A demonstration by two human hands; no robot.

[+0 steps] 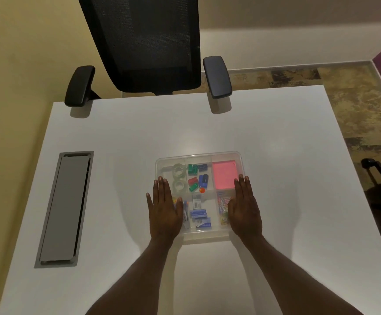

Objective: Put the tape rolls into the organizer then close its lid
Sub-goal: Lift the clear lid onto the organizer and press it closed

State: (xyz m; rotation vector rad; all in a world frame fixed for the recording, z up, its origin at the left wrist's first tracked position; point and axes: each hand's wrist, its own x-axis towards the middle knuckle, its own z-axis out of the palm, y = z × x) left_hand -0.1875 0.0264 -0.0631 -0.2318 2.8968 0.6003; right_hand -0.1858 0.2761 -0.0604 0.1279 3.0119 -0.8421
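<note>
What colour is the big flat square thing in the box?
Pink: the pad in the organizer, head view.

Flat hands (pixel 165 208) on closed organizer (pixel 198 156)

Two bare forearms, no sleeves in view, left hand (pixel 165 210), right hand (pixel 245 208), seemingly no rings

A black mesh office chair (pixel 144 42) faces the white worktop (pixel 275 133); a grey cable hatch (pixel 66 208) sits left.
</note>
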